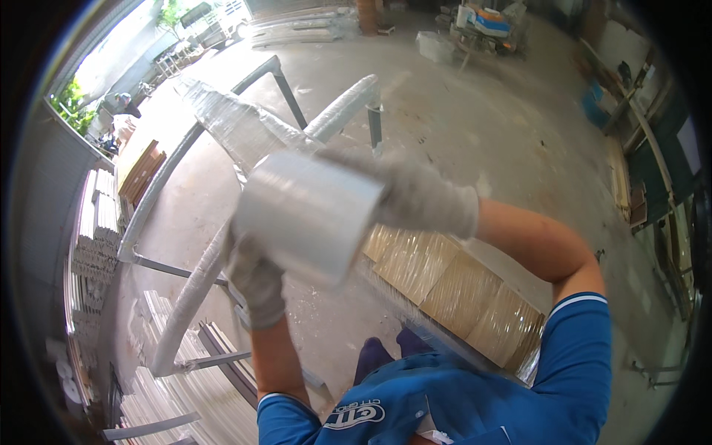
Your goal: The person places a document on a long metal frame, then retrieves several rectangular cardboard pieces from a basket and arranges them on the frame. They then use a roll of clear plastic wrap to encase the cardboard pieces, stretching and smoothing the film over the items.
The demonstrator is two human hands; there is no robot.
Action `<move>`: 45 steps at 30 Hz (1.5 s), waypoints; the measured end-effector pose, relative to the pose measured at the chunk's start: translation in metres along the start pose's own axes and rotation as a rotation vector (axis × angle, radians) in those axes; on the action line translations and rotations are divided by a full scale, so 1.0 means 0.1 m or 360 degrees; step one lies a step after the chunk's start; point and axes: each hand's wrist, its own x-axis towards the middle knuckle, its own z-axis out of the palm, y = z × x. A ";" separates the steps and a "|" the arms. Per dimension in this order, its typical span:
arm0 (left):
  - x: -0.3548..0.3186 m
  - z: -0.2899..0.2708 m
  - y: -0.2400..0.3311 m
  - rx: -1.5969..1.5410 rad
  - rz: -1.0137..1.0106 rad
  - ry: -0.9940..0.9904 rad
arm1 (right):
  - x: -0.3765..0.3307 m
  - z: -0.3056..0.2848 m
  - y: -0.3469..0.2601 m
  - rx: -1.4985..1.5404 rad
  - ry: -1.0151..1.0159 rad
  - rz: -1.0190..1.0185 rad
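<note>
A large roll of clear stretch film (308, 215) is held up in front of me, tilted, between my two gloved hands. My left hand (256, 278) is closed round its lower left end. At the other end, blurred by motion, my right hand (426, 193) grips the roll; its fingers are partly hidden behind it. Beneath lies a long bundle of brown boards (460, 293) wrapped in shiny film, slanting from far left to near right. Its far part (241, 126) looks whitish under the film. The roll hides the bundle's middle.
A grey metal stand (167, 178) with padded, film-wrapped bars carries the bundle. Long white strips (167, 386) lie at the near left, with stacked profiles (96, 245) along the left wall. Brown panels (141, 174) stand beyond. A cluttered table (486, 30) is far off; a blue bin (595, 104) stands right.
</note>
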 end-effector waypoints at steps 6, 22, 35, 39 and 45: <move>0.04 -0.30 -1.02 0.0036 0.0115 0.0702 | -0.15 -0.76 1.14 -0.1210 0.0562 -0.0151; -1.38 -0.92 -1.80 0.0360 -0.1271 0.0464 | -0.73 -0.06 1.58 -0.0867 -0.0778 0.0591; 0.47 0.27 -0.43 0.0384 0.0110 -0.0132 | 0.24 -0.34 0.52 -0.0445 0.0464 -0.0140; 0.10 -0.43 -1.16 0.0221 -0.0096 0.0996 | -0.31 -0.76 1.50 -0.1185 0.0422 0.0042; -1.29 0.05 -3.01 -0.1024 -0.1240 0.0669 | -1.27 0.59 2.22 -0.0988 -0.0761 0.0315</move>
